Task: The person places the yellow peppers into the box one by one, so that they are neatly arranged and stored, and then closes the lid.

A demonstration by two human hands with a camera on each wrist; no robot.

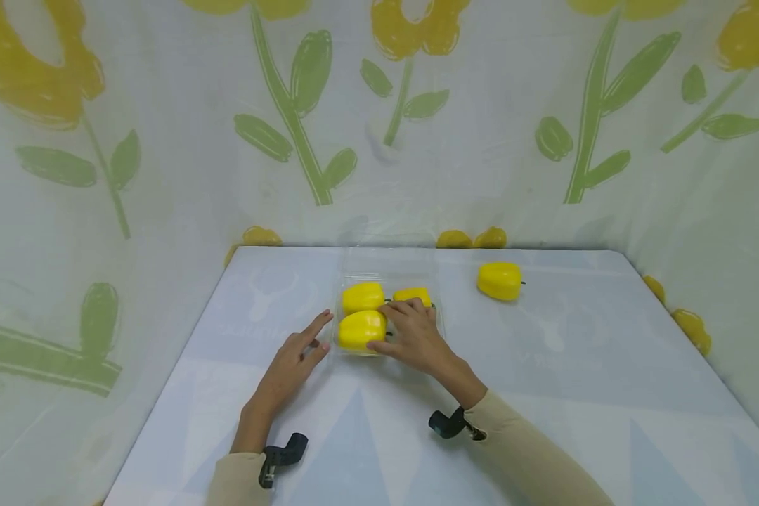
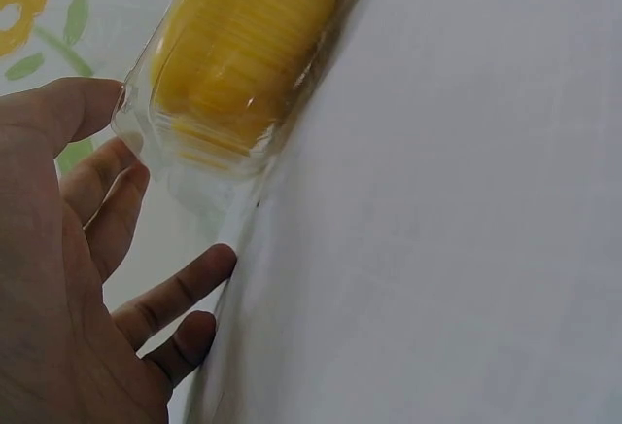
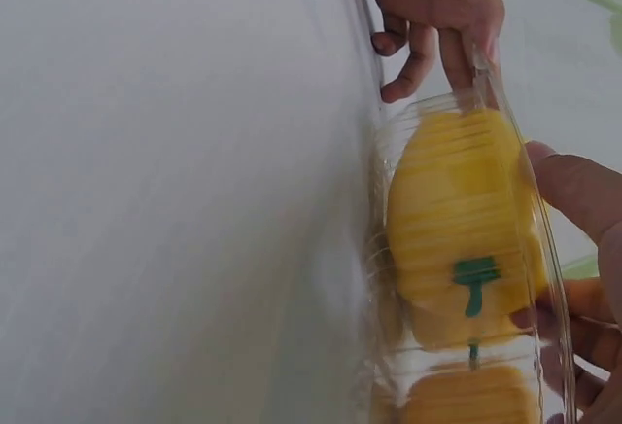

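A clear plastic clamshell box (image 1: 388,270) stands on the table with its lid raised at the back. Inside it are three yellow bell peppers: the near left one (image 1: 359,332), one behind it (image 1: 362,298), and one at the back right (image 1: 411,294), partly covered by fingers. My right hand (image 1: 417,336) reaches into the box and grips the stem end of the near left pepper, thumb on its near side. Part of the box's right half is hidden under this hand. My left hand (image 1: 294,362) has its fingers extended, with fingertips right at the box's left rim.
Another yellow bell pepper (image 1: 500,281) lies on the white table (image 1: 563,393), right of the box near the back edge. A flower-printed cloth (image 1: 481,140) hangs behind and at both sides. Black wrist cameras (image 1: 284,453) sit on both forearms.
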